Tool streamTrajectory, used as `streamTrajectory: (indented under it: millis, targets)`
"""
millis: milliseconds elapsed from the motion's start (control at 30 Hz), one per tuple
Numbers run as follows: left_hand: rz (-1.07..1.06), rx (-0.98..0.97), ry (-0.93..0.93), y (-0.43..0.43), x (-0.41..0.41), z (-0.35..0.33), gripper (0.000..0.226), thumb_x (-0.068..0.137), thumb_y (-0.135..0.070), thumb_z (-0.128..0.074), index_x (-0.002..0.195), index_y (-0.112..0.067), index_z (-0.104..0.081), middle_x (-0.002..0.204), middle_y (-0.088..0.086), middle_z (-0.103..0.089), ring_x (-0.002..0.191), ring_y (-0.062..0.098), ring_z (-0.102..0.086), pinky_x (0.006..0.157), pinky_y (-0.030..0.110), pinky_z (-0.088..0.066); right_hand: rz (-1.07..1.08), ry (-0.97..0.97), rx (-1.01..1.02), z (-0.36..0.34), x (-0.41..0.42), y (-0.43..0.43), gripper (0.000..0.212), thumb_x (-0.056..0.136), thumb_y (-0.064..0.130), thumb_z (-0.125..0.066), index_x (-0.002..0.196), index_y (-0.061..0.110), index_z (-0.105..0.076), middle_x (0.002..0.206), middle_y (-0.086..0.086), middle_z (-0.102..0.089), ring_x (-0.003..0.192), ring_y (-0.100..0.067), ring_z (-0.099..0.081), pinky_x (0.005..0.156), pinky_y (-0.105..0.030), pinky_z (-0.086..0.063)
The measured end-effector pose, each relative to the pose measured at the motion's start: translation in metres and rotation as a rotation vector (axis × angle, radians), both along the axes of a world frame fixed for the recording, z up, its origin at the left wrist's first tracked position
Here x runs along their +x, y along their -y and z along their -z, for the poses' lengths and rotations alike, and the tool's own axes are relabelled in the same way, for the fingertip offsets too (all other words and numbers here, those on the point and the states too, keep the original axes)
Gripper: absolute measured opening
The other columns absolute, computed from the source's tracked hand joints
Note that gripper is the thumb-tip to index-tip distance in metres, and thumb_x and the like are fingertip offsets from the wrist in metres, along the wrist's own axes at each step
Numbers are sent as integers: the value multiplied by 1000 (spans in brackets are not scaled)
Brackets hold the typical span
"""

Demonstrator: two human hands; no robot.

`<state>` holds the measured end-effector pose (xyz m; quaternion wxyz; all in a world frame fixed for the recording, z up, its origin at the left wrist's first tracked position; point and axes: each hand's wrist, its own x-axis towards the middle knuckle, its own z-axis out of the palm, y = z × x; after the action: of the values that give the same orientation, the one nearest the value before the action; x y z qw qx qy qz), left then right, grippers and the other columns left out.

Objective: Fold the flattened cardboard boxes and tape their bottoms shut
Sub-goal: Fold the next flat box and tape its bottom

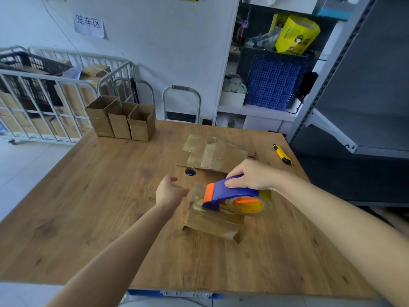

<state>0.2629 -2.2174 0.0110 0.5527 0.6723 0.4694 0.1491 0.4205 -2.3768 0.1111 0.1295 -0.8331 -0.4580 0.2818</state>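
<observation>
Nearest, the desk edge; mid-desk lay the box, under my tape gun. My right grip was wrapped round the gun's handle. My left grip hung slack and empty, just beside the box. My call: brace the box with the left, press tape flat along the seam, tear clean. More flat boxes waited behind.
</observation>
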Motion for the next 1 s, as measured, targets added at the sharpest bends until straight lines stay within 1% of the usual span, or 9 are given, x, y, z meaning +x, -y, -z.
streamTrajectory:
  millis: [133,300,367,467,567,700,800,900,1000]
  targets:
    - [-2,-6,33,3,3,7,49,81,-10,-74,124,-9,-51,87,1,-63,81,13,-64,61,22,-45,-6,6,-47,8,-2,7,21,90,37,-61,103,26,-74,93,6,-72,82,-13,-65,69,-26,-52]
    - [-64,-89,-4,-1,2,25,45,81,-10,-75,121,-9,-54,89,1,-61,85,16,-61,76,32,-48,-32,24,-19,26,-15,9,20,89,34,-60,96,19,-72,93,-3,-71,84,-20,-63,72,-34,-50]
    - [-75,-91,-6,-3,3,27,42,81,-10,-75,118,-10,-55,88,0,-60,88,18,-61,76,33,-47,-39,43,-25,26,-14,5,22,89,33,-59,96,17,-71,94,-7,-70,86,-24,-63,71,-35,-49]
    - [-67,-77,-4,-7,7,29,40,81,-10,-75,117,-10,-57,91,2,-62,89,19,-62,75,33,-48,-26,37,-38,25,-9,-2,22,89,33,-60,99,19,-73,96,-4,-71,89,-22,-64,79,-39,-52]
    - [-71,-127,-27,-11,11,33,39,81,-10,-75,116,-10,-57,94,3,-62,88,18,-61,76,33,-48,-12,10,-51,24,-4,-10,22,90,33,-61,103,21,-74,98,-1,-72,91,-20,-65,80,-36,-53]
    - [-97,-243,-42,-15,14,44,34,81,-6,-74,110,-9,-57,97,7,-65,93,23,-62,88,39,-51,-15,4,-99,25,5,-23,24,90,35,-60,105,21,-74,99,-3,-71,90,-22,-64,76,-36,-52]
    - [-144,-351,-25,-16,18,52,25,83,-8,-72,103,-6,-57,88,9,-70,91,22,-66,94,43,-52,6,-11,-121,25,10,-32,27,91,35,-61,111,21,-72,101,0,-70,84,-16,-63,66,-26,-50]
    - [-156,-392,-18,-15,22,60,27,84,-12,-73,105,-7,-58,90,8,-70,77,16,-62,90,41,-53,11,-6,-136,26,14,-38,29,91,36,-60,114,22,-70,103,2,-68,83,-12,-61,64,-23,-46]
    - [-178,-413,-9,-12,23,66,33,80,-16,-77,107,-10,-59,95,8,-69,89,20,-65,81,37,-53,-9,25,-134,30,16,-41,30,92,39,-58,114,23,-70,107,2,-67,88,-14,-61,70,-27,-51]
